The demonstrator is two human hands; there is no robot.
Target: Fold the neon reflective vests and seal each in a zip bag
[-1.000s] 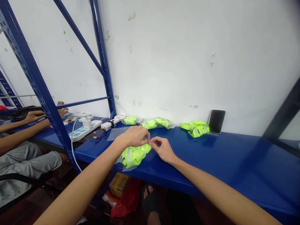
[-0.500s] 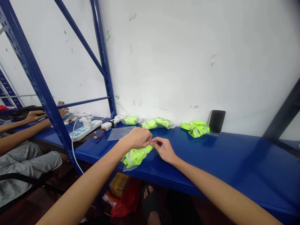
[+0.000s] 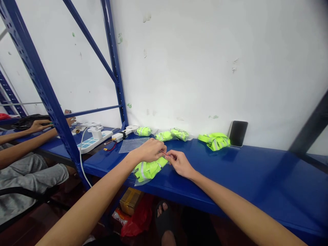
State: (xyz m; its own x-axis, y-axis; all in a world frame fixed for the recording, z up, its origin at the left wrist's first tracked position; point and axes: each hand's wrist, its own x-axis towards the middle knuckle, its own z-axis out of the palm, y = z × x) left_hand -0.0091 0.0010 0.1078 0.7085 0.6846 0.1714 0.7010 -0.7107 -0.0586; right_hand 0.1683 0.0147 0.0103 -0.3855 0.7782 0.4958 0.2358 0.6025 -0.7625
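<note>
My left hand (image 3: 151,149) and my right hand (image 3: 181,164) meet over the near edge of the blue table. Between their pinched fingers runs a thin red strip (image 3: 164,153), which looks like the top edge of a clear plastic bag (image 3: 140,182). Inside that bag is a folded neon-yellow reflective vest (image 3: 150,169), lying just below my hands. Both hands are closed, and the left fingertips are partly hidden. Behind my left hand a flat clear bag (image 3: 130,145) lies on the table.
Along the wall sit several bagged yellow bundles (image 3: 164,136), a loose yellow reflective vest (image 3: 216,141) and a leaning phone (image 3: 238,133). To the left are a power strip (image 3: 102,139), a white device (image 3: 119,136) and a blue post (image 3: 48,95). A co-worker's arms (image 3: 28,145) reach beyond the post.
My right hand has shifted slightly right, away from the left, and more of the red strip shows between them. The whole view has moved a little.
</note>
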